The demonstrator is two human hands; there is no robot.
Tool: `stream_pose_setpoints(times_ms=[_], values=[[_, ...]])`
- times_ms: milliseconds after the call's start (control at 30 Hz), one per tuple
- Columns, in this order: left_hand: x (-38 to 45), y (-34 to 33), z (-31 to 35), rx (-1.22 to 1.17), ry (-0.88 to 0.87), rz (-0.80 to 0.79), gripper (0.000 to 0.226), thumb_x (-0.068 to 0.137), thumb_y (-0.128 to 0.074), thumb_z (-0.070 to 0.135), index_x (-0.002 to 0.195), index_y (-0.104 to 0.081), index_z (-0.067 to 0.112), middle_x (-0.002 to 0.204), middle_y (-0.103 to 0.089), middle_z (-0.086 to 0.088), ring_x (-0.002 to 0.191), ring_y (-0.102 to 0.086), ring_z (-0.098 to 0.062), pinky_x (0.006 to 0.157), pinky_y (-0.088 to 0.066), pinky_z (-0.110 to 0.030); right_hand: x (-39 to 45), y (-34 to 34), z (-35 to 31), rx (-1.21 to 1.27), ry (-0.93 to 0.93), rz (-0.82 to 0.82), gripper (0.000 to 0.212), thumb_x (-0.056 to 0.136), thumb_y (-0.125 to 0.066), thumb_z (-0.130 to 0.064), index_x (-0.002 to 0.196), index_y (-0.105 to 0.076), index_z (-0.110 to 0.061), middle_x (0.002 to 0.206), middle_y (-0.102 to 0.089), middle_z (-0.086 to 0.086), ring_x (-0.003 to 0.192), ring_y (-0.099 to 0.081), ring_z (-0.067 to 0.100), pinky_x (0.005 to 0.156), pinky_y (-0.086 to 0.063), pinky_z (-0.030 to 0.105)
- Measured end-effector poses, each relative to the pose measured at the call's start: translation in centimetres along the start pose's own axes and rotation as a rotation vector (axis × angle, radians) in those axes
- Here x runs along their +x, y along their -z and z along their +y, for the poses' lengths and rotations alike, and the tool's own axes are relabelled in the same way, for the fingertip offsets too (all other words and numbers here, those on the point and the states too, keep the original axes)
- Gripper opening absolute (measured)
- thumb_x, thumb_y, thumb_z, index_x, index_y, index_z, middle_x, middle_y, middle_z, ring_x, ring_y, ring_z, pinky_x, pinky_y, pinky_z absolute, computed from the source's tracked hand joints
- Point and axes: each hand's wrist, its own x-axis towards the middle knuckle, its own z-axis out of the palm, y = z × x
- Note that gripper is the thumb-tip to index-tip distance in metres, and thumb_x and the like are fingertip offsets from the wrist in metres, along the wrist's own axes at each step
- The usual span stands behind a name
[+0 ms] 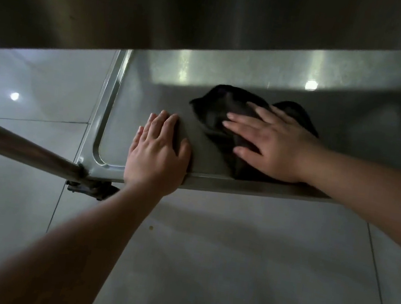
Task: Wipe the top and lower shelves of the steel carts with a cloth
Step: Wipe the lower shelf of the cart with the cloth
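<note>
nearest the camera, at about six o'clock, a pale tiled floor [241, 273] fills the lower part of the view, with two bare forearms reaching forward over it. the left forearm runs up from seven o'clock toward the centre; the right one comes in from three o'clock.

just past the floor, the lower shelf [150, 98] of a steel cart sits across the middle of the view, with a raised rim and a rounded corner at about eight o'clock. a steel leg [22, 145] of the cart slants in from nine o'clock and meets that corner, with a dark caster fitting [88, 189] under the joint.

the left hand [155, 153] lies flat on the near edge of the shelf, fingers straight and close together, holding nothing. to its right, at about two o'clock from it, the right hand [270, 141] presses flat on a dark cloth [215, 110], fingers spread and straight, pointing toward nine o'clock. the cloth is crumpled, lies on the shelf surface, and shows beyond and beneath the hand.

farthest away, at twelve o'clock, the blurred underside and edge of the top shelf [162, 15] overhang the scene, casting shadow over the lower shelf.
</note>
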Motion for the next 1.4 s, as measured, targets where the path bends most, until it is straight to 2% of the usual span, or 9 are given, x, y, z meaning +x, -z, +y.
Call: stream_pose_setpoints(times_ms=[200, 267, 400, 467, 633, 800, 1000, 1233, 1400], values=[[0.4, -0.2, -0.2, 0.008, -0.015, -0.009, 0.069, 0.1, -0.031, 0.062, 0.162, -0.032, 0.033, 0.174, -0.024, 0.006, 0.162, -0.012, -0.013, 0.132, -0.009, -0.039, -15.0, -1.1, 15.2, -0.012, -0.365, 0.102, 0.061, 0.109, -0.032, -0.06, 0.166, -0.027, -0.038, 0.168, -0.039, 0.004, 0.148, -0.046, 0.038, 0.121, -0.031, 0.064], [0.5, -0.2, -0.2, 0.021, -0.024, -0.019, 0.071, 0.1, -0.031, 0.062, 0.164, -0.029, 0.031, 0.175, -0.022, 0.005, 0.162, -0.01, -0.013, 0.132, -0.008, -0.039, -17.2, -1.1, 19.0, 0.06, -0.64, 0.108, 0.072, 0.106, -0.023, -0.07, 0.164, -0.031, -0.028, 0.168, -0.038, 0.01, 0.152, -0.04, 0.036, 0.124, -0.026, 0.063], [0.3, -0.1, 0.0, 0.039, -0.028, -0.028, 0.072, 0.099, -0.033, 0.063, 0.164, -0.029, 0.031, 0.175, -0.022, 0.004, 0.162, -0.01, -0.015, 0.132, -0.009, -0.041, -13.6, -0.1, 17.0, 0.177, -1.165, 0.131, 0.088, 0.092, -0.006, -0.076, 0.167, -0.014, -0.029, 0.176, -0.011, -0.012, 0.162, -0.007, 0.031, 0.129, -0.006, 0.059], [0.3, 0.0, 0.1, 0.044, -0.027, -0.032, 0.071, 0.099, -0.034, 0.063, 0.163, -0.029, 0.031, 0.175, -0.022, 0.003, 0.162, -0.01, -0.015, 0.132, -0.009, -0.042, -10.0, 0.5, 11.7, 0.192, -1.144, 0.156, 0.081, 0.095, -0.01, -0.07, 0.167, -0.018, -0.032, 0.176, -0.009, -0.014, 0.162, -0.005, 0.034, 0.128, -0.005, 0.059], [0.5, 0.4, 0.1, 0.053, -0.034, -0.048, 0.073, 0.099, -0.033, 0.064, 0.164, -0.027, 0.03, 0.174, -0.024, 0.003, 0.162, -0.012, -0.017, 0.132, -0.011, -0.044, -4.5, 0.5, -0.8, 0.144, -0.562, 0.045, 0.07, 0.104, -0.023, -0.066, 0.167, -0.018, -0.036, 0.175, -0.009, -0.018, 0.162, -0.004, 0.025, 0.129, -0.001, 0.053], [0.5, 0.6, -0.1, 0.054, -0.039, -0.069, 0.07, 0.102, -0.036, 0.062, 0.163, -0.026, 0.031, 0.174, -0.023, 0.003, 0.161, -0.015, -0.019, 0.131, -0.015, -0.047, -6.7, 0.6, 0.3, 0.113, -0.271, -0.004, 0.08, 0.095, -0.013, -0.076, 0.167, -0.013, -0.042, 0.174, -0.006, -0.022, 0.163, 0.003, 0.017, 0.13, 0.003, 0.046], [0.4, 0.9, 0.2, 0.048, -0.03, -0.076, 0.066, 0.104, -0.04, 0.056, 0.163, -0.027, 0.03, 0.173, -0.024, 0.002, 0.16, -0.018, -0.022, 0.13, -0.017, -0.049, -15.0, 0.8, 9.8, 0.075, -0.574, 0.085, 0.086, 0.088, -0.011, -0.079, 0.164, -0.027, -0.042, 0.173, -0.021, -0.019, 0.16, -0.019, 0.028, 0.129, -0.016, 0.05], [0.4, 1.1, 0.8, 0.048, -0.01, -0.086, 0.066, 0.101, -0.038, 0.056, 0.161, -0.03, 0.029, 0.172, -0.026, -0.001, 0.159, -0.02, -0.024, 0.13, -0.018, -0.048, -24.3, 1.1, 20.2, 0.207, -1.336, 0.117, 0.087, 0.092, -0.012, -0.073, 0.167, -0.019, -0.028, 0.177, -0.01, -0.006, 0.161, -0.008, 0.038, 0.129, -0.01, 0.059], [0.4, 1.0, 1.1, 0.071, -0.015, -0.083, 0.064, 0.1, -0.034, 0.054, 0.159, -0.033, 0.029, 0.171, -0.029, -0.003, 0.159, -0.019, -0.024, 0.131, -0.015, -0.046, -18.7, 1.2, 11.8, 0.243, -1.246, 0.135, 0.089, 0.094, -0.015, -0.073, 0.167, -0.021, -0.023, 0.177, -0.012, -0.003, 0.16, -0.01, 0.037, 0.127, -0.011, 0.058]])
